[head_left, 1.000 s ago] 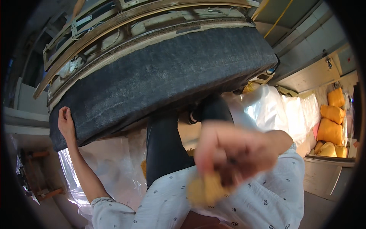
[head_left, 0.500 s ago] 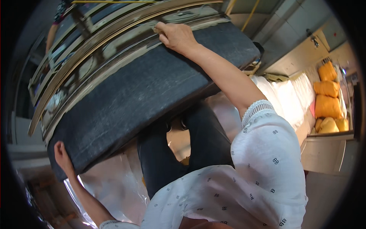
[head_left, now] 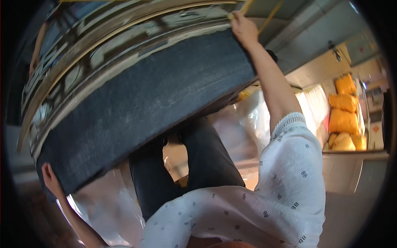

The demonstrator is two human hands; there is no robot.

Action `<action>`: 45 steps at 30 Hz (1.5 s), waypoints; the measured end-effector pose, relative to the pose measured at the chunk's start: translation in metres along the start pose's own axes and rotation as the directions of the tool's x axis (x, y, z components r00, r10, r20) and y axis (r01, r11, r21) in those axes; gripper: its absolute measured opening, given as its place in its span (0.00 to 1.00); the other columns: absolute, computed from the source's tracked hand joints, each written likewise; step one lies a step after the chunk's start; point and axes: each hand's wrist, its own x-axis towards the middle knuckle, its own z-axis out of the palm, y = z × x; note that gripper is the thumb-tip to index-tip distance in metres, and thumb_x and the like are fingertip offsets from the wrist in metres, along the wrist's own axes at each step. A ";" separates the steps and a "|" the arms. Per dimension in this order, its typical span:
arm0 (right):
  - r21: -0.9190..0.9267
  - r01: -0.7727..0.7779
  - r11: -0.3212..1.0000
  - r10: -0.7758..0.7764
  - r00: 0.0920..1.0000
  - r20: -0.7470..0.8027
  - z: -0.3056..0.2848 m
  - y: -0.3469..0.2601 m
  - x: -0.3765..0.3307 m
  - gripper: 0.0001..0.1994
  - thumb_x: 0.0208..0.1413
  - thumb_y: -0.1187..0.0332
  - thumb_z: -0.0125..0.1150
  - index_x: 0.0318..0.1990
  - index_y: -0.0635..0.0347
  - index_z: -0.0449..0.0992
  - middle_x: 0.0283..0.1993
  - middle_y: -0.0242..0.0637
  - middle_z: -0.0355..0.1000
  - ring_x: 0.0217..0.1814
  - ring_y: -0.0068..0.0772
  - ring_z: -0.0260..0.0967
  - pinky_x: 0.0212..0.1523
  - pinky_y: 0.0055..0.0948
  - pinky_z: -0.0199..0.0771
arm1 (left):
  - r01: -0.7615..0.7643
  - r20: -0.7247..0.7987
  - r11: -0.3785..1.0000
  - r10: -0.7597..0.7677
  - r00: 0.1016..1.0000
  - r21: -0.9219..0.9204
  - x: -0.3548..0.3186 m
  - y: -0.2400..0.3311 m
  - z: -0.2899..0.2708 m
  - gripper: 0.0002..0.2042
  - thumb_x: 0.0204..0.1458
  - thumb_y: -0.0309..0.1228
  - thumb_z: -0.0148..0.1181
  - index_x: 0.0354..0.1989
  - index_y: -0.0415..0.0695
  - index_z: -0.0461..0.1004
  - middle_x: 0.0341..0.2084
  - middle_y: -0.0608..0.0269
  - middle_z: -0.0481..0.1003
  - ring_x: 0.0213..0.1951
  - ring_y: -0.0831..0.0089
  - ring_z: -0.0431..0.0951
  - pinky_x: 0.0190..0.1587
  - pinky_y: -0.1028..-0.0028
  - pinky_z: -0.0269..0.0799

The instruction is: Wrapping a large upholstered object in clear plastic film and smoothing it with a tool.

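A long piece of furniture covered in dark grey fabric [head_left: 153, 78] lies slantwise in front of me, worn pale in places. Along its far side run a light fabric edge and a slatted wooden frame [head_left: 103, 31]. My left hand [head_left: 50, 177] rests against the fabric at the near left corner, fingers mostly stretched out. At the far right end, my right hand [head_left: 245, 29] is closed at the upper edge. A small pale bit shows by its fingertips, too little to name.
Clear plastic sheeting [head_left: 105, 202] lies below the furniture, near my dark-trousered legs. Orange bundles [head_left: 344, 120] are stacked on a shelf at the right, beside a pale wooden cabinet [head_left: 341, 169]. Another person's arm [head_left: 38, 47] shows at the far left, beyond the frame.
My right hand has moved to the right along the far edge, to the end of the furniture. The left hand stays at the corner, its fingers straighter. The whole view has shifted slightly.
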 end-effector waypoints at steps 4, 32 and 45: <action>-0.096 -0.020 0.995 0.034 0.988 0.148 -0.024 -0.007 0.002 0.18 0.54 0.54 0.40 0.51 0.42 0.65 0.36 0.53 0.71 0.40 0.56 0.68 0.38 0.48 0.67 | 0.012 0.013 0.990 -0.010 1.000 -0.142 -0.005 0.021 0.012 0.15 0.55 0.34 0.50 0.47 0.38 0.69 0.42 0.59 0.73 0.44 0.74 0.72 0.49 0.77 0.63; 0.445 0.689 0.572 -0.720 0.682 -0.129 -0.002 -0.676 -0.121 0.08 0.48 0.64 0.51 0.33 0.54 0.63 0.20 0.46 0.70 0.24 0.51 0.69 0.23 0.47 0.65 | 0.034 -0.418 0.836 -0.308 0.854 -0.547 0.034 -0.016 0.021 0.14 0.51 0.29 0.50 0.46 0.40 0.67 0.46 0.54 0.66 0.50 0.56 0.64 0.51 0.66 0.60; 0.577 0.689 0.438 -0.796 0.595 -0.107 -0.001 -0.822 -0.159 0.07 0.46 0.69 0.49 0.34 0.56 0.66 0.27 0.45 0.73 0.32 0.46 0.72 0.30 0.44 0.68 | 0.113 -0.416 0.745 -0.484 0.770 -0.658 0.032 -0.017 0.017 0.18 0.51 0.27 0.49 0.49 0.33 0.60 0.47 0.45 0.61 0.47 0.57 0.65 0.50 0.66 0.62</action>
